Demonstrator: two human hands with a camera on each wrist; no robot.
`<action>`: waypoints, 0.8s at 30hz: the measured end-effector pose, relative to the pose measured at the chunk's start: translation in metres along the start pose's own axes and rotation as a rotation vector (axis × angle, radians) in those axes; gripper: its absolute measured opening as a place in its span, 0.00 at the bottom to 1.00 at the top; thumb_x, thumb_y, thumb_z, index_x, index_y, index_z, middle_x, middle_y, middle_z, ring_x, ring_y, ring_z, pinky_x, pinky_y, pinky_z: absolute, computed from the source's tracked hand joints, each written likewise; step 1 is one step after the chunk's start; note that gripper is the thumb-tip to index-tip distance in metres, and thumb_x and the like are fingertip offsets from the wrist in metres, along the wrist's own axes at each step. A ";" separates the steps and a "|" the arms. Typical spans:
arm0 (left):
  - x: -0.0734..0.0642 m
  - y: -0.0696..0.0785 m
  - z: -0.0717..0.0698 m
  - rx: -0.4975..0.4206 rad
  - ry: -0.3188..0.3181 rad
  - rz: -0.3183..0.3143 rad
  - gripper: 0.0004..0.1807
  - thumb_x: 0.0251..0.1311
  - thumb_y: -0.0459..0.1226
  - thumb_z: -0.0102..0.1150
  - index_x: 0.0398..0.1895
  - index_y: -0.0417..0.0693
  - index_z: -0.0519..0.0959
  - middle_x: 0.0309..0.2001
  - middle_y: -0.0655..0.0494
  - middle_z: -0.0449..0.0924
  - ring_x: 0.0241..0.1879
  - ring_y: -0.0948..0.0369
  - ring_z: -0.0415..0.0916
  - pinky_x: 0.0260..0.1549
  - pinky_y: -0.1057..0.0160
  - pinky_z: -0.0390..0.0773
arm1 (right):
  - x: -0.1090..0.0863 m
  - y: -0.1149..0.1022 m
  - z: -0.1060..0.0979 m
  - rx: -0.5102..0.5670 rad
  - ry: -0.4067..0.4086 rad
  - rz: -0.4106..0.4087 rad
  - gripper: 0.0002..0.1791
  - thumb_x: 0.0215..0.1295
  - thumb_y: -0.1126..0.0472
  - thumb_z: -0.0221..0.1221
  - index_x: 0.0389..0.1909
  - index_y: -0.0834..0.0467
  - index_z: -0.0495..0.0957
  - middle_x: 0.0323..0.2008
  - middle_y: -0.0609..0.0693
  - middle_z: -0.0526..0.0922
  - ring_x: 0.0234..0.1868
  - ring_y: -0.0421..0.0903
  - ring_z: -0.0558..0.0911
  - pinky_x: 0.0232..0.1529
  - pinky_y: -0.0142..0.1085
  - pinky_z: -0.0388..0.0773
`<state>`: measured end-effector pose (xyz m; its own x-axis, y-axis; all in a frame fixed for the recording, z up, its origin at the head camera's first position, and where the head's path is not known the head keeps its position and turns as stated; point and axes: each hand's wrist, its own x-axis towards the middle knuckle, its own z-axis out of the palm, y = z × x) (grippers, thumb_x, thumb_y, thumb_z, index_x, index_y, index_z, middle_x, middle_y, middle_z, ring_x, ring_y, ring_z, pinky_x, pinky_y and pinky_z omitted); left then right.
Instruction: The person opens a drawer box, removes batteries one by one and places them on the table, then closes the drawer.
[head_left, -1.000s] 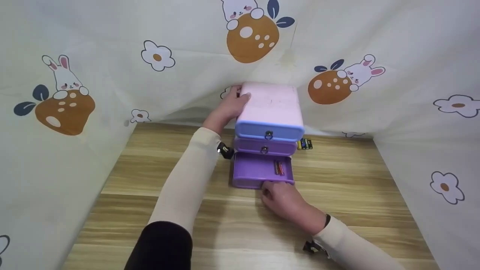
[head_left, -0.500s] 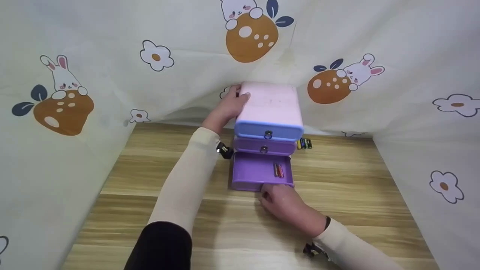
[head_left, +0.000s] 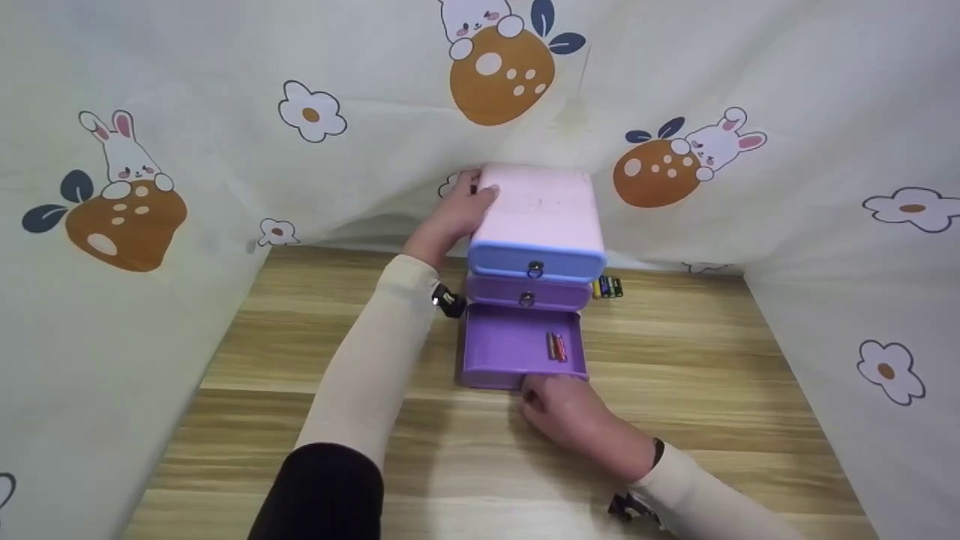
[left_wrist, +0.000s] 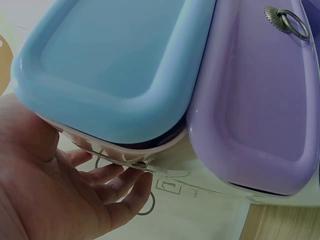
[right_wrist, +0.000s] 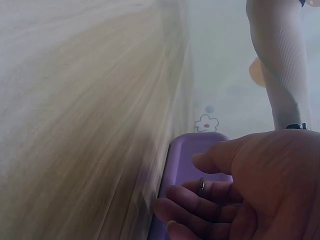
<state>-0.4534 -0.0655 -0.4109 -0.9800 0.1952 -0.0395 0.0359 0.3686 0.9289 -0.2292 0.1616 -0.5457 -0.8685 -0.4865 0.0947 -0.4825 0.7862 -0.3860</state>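
A small drawer cabinet [head_left: 536, 202] with a pale pink top stands against the back wall. Its blue top drawer [head_left: 536, 259] and purple middle drawer [head_left: 517, 292] are closed, while the purple bottom drawer [head_left: 499, 345] is pulled out. Inside that drawer lie two small batteries [head_left: 556, 347], side by side. My left hand [head_left: 457, 210] rests on the cabinet's left side, thumb on the top edge and fingers spread along the side. My right hand [head_left: 566, 409] has its fingers curled at the bottom drawer's front, on a metal ring pull [right_wrist: 201, 186] seen in the right wrist view.
Several batteries [head_left: 609, 286] lie in a row on the wood-grain table [head_left: 675, 390], right of the cabinet. A pale printed cloth [head_left: 390, 135] hangs behind and at both sides.
The bottom drawer has slid a little farther out toward me, together with my right hand. The left hand keeps its place on the cabinet.
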 end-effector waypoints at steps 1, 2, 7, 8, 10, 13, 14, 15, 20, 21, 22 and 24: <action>0.000 0.000 0.000 -0.004 -0.001 -0.003 0.37 0.87 0.52 0.47 0.89 0.46 0.53 0.84 0.46 0.62 0.82 0.53 0.59 0.80 0.55 0.61 | -0.001 0.000 0.000 0.000 -0.004 0.002 0.05 0.69 0.61 0.71 0.36 0.53 0.84 0.27 0.44 0.82 0.28 0.42 0.77 0.32 0.41 0.80; 0.001 -0.001 0.000 -0.009 0.000 0.000 0.37 0.87 0.52 0.47 0.89 0.46 0.54 0.84 0.46 0.62 0.82 0.52 0.60 0.80 0.55 0.61 | -0.001 -0.001 0.000 -0.001 -0.007 0.001 0.04 0.69 0.61 0.71 0.36 0.53 0.84 0.27 0.44 0.81 0.28 0.42 0.77 0.32 0.41 0.80; 0.002 -0.002 0.001 -0.011 -0.002 -0.002 0.37 0.87 0.53 0.48 0.88 0.46 0.54 0.84 0.46 0.62 0.81 0.53 0.61 0.80 0.55 0.62 | -0.003 -0.002 0.000 -0.003 -0.016 0.006 0.04 0.69 0.60 0.71 0.36 0.53 0.85 0.28 0.43 0.81 0.28 0.42 0.77 0.32 0.41 0.80; 0.003 -0.002 0.001 -0.015 -0.003 0.001 0.37 0.87 0.52 0.48 0.88 0.46 0.54 0.83 0.46 0.63 0.81 0.52 0.61 0.79 0.54 0.63 | -0.003 -0.002 0.000 0.000 -0.010 -0.002 0.04 0.69 0.60 0.71 0.36 0.53 0.85 0.27 0.43 0.81 0.28 0.42 0.77 0.32 0.41 0.80; 0.003 -0.002 0.001 -0.025 -0.003 0.004 0.37 0.87 0.52 0.48 0.88 0.46 0.54 0.83 0.46 0.63 0.80 0.53 0.63 0.78 0.55 0.64 | -0.004 -0.002 0.000 0.000 -0.001 -0.011 0.04 0.68 0.60 0.71 0.35 0.53 0.84 0.27 0.43 0.81 0.28 0.42 0.77 0.32 0.42 0.80; 0.003 -0.003 0.001 -0.042 -0.003 0.014 0.36 0.87 0.51 0.48 0.88 0.45 0.54 0.82 0.45 0.64 0.78 0.52 0.64 0.77 0.56 0.66 | -0.005 -0.003 0.001 -0.003 0.014 -0.026 0.05 0.67 0.62 0.71 0.33 0.53 0.83 0.26 0.43 0.81 0.27 0.43 0.77 0.31 0.42 0.80; 0.003 -0.003 0.001 -0.046 -0.005 0.014 0.36 0.87 0.51 0.48 0.88 0.44 0.54 0.82 0.45 0.64 0.78 0.52 0.65 0.76 0.56 0.66 | -0.005 -0.003 0.001 -0.004 0.017 -0.030 0.05 0.67 0.62 0.71 0.33 0.53 0.83 0.26 0.44 0.81 0.26 0.43 0.77 0.31 0.42 0.79; 0.003 -0.003 0.001 -0.047 -0.004 0.015 0.36 0.87 0.51 0.48 0.87 0.44 0.54 0.82 0.45 0.64 0.78 0.52 0.65 0.76 0.56 0.66 | -0.005 -0.003 0.001 -0.007 0.016 -0.027 0.05 0.67 0.62 0.71 0.33 0.53 0.83 0.26 0.43 0.81 0.26 0.43 0.77 0.31 0.41 0.79; 0.003 -0.004 0.001 -0.028 -0.005 0.006 0.37 0.88 0.52 0.47 0.88 0.45 0.53 0.83 0.45 0.62 0.80 0.52 0.62 0.79 0.55 0.63 | -0.006 -0.004 0.001 -0.008 0.017 -0.026 0.04 0.66 0.62 0.71 0.34 0.54 0.85 0.27 0.45 0.83 0.28 0.44 0.79 0.32 0.43 0.81; 0.003 -0.004 0.001 -0.024 -0.005 0.006 0.37 0.88 0.52 0.47 0.88 0.45 0.53 0.83 0.45 0.62 0.80 0.52 0.62 0.79 0.55 0.63 | -0.006 -0.004 0.001 -0.008 0.016 -0.025 0.04 0.67 0.62 0.71 0.35 0.55 0.85 0.28 0.46 0.84 0.28 0.44 0.80 0.32 0.43 0.82; 0.003 -0.004 0.001 -0.018 -0.004 0.006 0.37 0.87 0.52 0.47 0.88 0.46 0.53 0.83 0.46 0.62 0.80 0.52 0.62 0.79 0.55 0.63 | -0.006 -0.005 0.001 -0.009 0.015 -0.025 0.03 0.66 0.62 0.72 0.35 0.55 0.86 0.28 0.46 0.85 0.28 0.45 0.81 0.33 0.43 0.82; 0.003 -0.005 0.000 -0.011 -0.004 0.008 0.37 0.88 0.53 0.47 0.88 0.46 0.53 0.83 0.46 0.62 0.80 0.52 0.62 0.79 0.55 0.63 | -0.006 -0.005 0.001 -0.009 0.013 -0.023 0.03 0.67 0.63 0.72 0.35 0.55 0.87 0.29 0.47 0.86 0.29 0.45 0.82 0.33 0.44 0.83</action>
<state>-0.4566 -0.0662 -0.4154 -0.9788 0.2020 -0.0341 0.0411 0.3569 0.9332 -0.2219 0.1603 -0.5453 -0.8584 -0.4998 0.1155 -0.5036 0.7782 -0.3754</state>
